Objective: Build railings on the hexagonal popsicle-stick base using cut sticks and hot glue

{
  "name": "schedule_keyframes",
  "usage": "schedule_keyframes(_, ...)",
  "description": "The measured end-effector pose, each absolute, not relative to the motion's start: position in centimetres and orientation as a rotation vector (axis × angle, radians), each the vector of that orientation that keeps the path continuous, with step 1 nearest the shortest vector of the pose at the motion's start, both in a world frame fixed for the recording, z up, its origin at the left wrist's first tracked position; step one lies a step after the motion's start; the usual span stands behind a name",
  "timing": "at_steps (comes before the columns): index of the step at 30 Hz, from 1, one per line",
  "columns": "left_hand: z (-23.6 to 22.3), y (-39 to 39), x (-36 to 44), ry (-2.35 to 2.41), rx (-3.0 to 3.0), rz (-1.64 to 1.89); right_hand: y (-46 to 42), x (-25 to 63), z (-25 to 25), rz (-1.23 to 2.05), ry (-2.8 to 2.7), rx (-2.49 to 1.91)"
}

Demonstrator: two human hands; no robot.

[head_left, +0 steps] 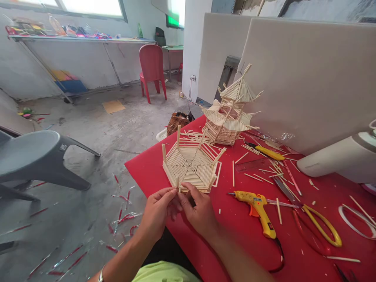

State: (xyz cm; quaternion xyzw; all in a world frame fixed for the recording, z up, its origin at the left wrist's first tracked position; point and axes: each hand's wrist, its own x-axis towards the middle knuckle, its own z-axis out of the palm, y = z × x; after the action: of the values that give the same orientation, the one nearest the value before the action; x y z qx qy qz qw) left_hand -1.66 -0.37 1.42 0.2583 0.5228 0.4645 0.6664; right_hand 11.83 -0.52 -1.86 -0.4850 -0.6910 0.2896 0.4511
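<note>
A hexagonal base made of thin wooden sticks (189, 166) lies near the corner of the red table, with short stick posts standing up from its corners. At its near edge, my left hand (161, 207) pinches the foot of a corner post. My right hand (198, 209) is closed at the same edge, thumb and index finger curled on a stick of the rim beside the left fingertips. My fingers partly cover that corner. Behind the base stands a pagoda-like stick model (232, 113) with tiered, sloping roofs.
On the red table (235, 250) lie a yellow glue gun (255, 207), scissors (311, 219), a utility knife (268, 152), loose sticks and a white bottle (337, 156). A grey stool (35, 149) and red chair (152, 70) stand on the littered floor.
</note>
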Motion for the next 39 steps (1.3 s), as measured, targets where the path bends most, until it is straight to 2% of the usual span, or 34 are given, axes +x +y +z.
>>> schedule_keyframes(39,1.41,-0.47,-1.73,1.167,0.610,1.050,-0.44,11.80,-1.58,0.669,-1.712,-1.204)
